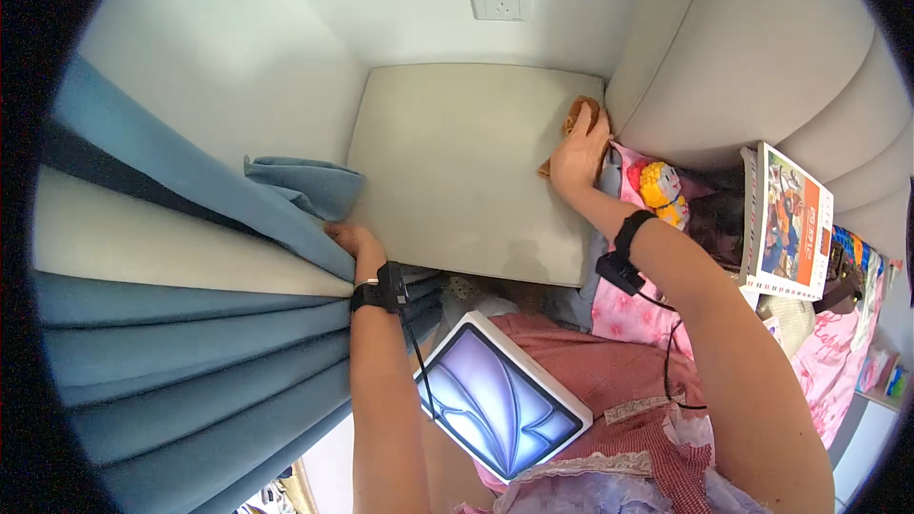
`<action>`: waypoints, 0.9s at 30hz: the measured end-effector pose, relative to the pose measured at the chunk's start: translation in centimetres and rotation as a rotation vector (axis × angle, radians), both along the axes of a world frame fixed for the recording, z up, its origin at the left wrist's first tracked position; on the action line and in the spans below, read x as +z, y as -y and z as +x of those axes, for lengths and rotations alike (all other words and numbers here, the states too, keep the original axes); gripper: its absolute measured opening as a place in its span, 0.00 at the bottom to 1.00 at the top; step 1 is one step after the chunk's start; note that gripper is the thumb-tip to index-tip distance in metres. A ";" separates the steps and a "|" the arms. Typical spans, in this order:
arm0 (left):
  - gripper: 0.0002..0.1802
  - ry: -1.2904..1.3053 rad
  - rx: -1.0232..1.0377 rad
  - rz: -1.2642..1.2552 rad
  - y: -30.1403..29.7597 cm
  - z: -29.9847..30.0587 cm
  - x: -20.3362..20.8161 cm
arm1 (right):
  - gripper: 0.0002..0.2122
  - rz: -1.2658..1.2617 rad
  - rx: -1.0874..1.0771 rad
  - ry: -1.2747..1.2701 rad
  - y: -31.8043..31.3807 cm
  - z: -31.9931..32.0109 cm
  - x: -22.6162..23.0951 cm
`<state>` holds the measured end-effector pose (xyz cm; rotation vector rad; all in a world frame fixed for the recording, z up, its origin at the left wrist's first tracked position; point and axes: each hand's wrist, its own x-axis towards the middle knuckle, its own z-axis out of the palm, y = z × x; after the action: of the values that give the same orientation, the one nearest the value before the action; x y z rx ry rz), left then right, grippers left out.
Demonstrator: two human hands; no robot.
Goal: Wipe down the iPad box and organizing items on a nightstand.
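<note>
A pale beige padded top [457, 162], like that of a low bedside cabinet, fills the corner in front of me. My right hand [579, 154] is at its right edge, fingers closed over a brown cloth [582, 112] pressed on the surface. Part of the cloth pokes out on either side of the hand. By the left edge, my left hand [360, 246] grips the blue-grey curtain [209, 176]; its fingertips are partly hidden by the fabric. A loose fold of curtain [309, 181] lies over the top's left edge. Both wrists wear black straps with cables.
A white box with a tablet picture [505, 400] rests on my lap. To the right are a yellow crocheted doll [659, 188], a spiral-bound calendar [790, 224] and pink fabric [624, 309], beside a padded headboard [752, 48]. A wall socket [500, 1] sits behind.
</note>
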<state>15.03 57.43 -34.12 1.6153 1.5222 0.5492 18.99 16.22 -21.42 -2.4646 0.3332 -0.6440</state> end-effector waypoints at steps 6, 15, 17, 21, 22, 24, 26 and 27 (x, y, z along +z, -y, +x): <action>0.26 -0.076 -0.025 0.255 -4.6 -0.9 -0.9 | 0.31 -0.062 -0.047 0.004 -3.5 -1.0 1.0; 0.22 -0.349 -0.162 0.286 -1.7 -0.8 -2.9 | 0.25 -0.184 -0.200 0.045 1.0 6.5 -0.7; 0.21 -0.517 -0.207 0.373 -3.2 -1.5 -3.6 | 0.29 -0.128 -0.196 -0.075 -0.1 7.6 0.1; 0.21 -0.446 -0.153 0.420 -7.1 -2.0 -5.2 | 0.31 -0.108 -0.247 -0.128 -3.7 9.3 1.3; 0.21 -0.167 -0.080 0.350 -7.5 -2.1 -5.3 | 0.30 -0.111 -0.261 -0.147 -4.2 9.5 1.2; 0.22 -0.449 -0.165 0.510 -7.8 -2.8 -5.2 | 0.29 -0.114 -0.163 -0.111 -7.0 9.8 1.1; 0.22 -0.732 -0.267 0.646 -6.2 -3.0 -4.6 | 0.23 -0.160 -0.001 -0.060 -11.1 9.6 1.2; 0.22 -0.437 -0.110 0.413 -3.9 -2.1 -5.1 | 0.23 -0.195 -0.015 -0.065 -11.5 10.0 0.1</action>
<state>12.95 61.30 -39.20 2.2380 1.6911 0.4925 29.04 27.68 -21.31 -2.6759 0.3283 -0.6301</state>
